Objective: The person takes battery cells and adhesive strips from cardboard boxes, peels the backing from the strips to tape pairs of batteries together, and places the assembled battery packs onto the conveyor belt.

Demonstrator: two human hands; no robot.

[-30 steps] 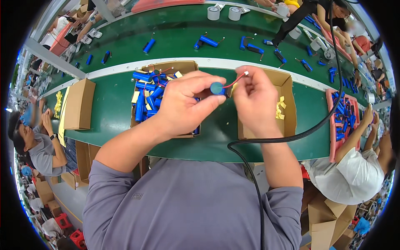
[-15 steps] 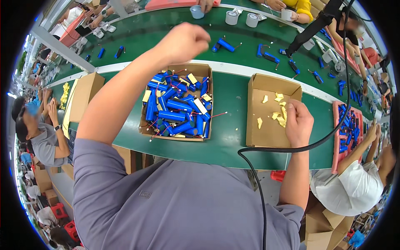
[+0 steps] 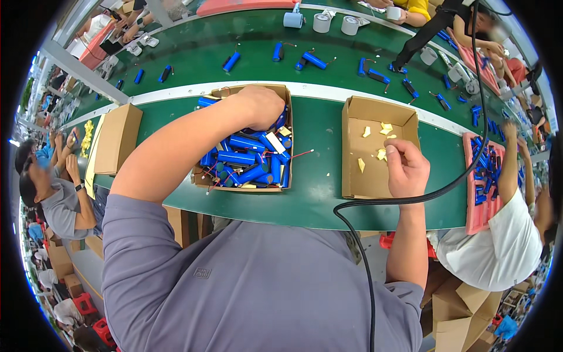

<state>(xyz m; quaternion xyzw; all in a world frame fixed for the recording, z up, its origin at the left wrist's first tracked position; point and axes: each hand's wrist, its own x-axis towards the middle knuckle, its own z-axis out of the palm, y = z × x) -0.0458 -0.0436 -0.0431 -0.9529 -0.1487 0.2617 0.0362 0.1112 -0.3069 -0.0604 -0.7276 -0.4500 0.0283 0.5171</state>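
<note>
A cardboard box [image 3: 202, 179] holds several blue cylindrical cells with red wires [image 3: 243, 158]. My left hand [image 3: 258, 105] reaches over its far edge, fingers curled down among the cells; what it grips is hidden. A second cardboard box [image 3: 352, 176] to the right holds small yellow scraps [image 3: 362, 165]. My right hand [image 3: 404, 167] hovers over that box's right side with fingertips pinched together beside a yellow scrap [image 3: 382, 154]. Whether it pinches the scrap I cannot tell.
A black cable [image 3: 375, 202] runs from the upper right past my right wrist and down over my shirt. Loose blue cells [image 3: 314, 60] and tape rolls [image 3: 321, 22] lie on the far green belt. A flat carton [image 3: 117, 138] lies left; a red tray of cells [image 3: 484, 176] and co-workers sit right.
Both hands held one blue cell a second ago. My left hand then reached out to the far belt and has come back onto the cell box. My right hand moved over the scrap box.
</note>
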